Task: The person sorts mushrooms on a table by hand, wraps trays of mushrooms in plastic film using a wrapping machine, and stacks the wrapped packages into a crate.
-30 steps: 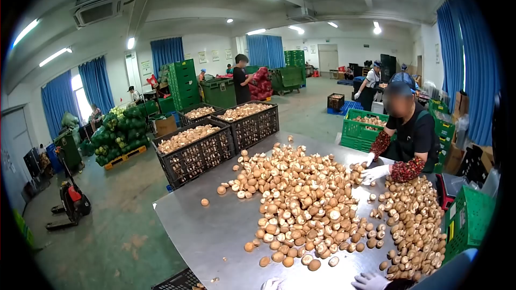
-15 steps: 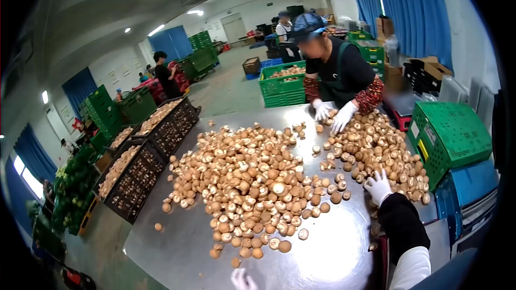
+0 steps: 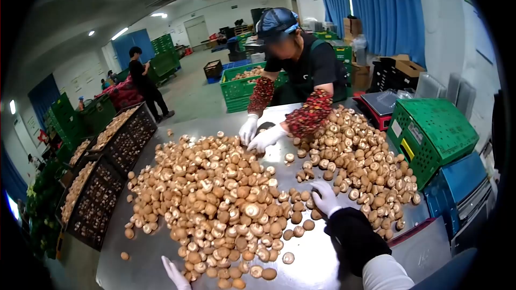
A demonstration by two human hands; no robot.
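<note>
A large heap of brown mushrooms [image 3: 215, 188] covers the middle of the metal table [image 3: 134, 263], and a second heap [image 3: 365, 166] lies to its right. My right hand [image 3: 325, 198], white-gloved, reaches between the two heaps beside a few mushrooms; its fingers are partly hidden, and whether it holds one cannot be made out. At the bottom edge my left hand [image 3: 176, 275], also gloved, is at the near left side of the large heap with its fingers stretched out and nothing held.
Across the table a co-worker [image 3: 306, 70] has both gloved hands at the large heap's far edge. Black crates of mushrooms [image 3: 97, 198] stand left, a green crate [image 3: 430, 137] right, another green crate [image 3: 236, 91] behind. A standing person [image 3: 142, 83] is farther back.
The view has turned right. My right hand has moved from the right heap to the gap between heaps. My left hand shows more. The co-worker's hands have shifted to the large heap.
</note>
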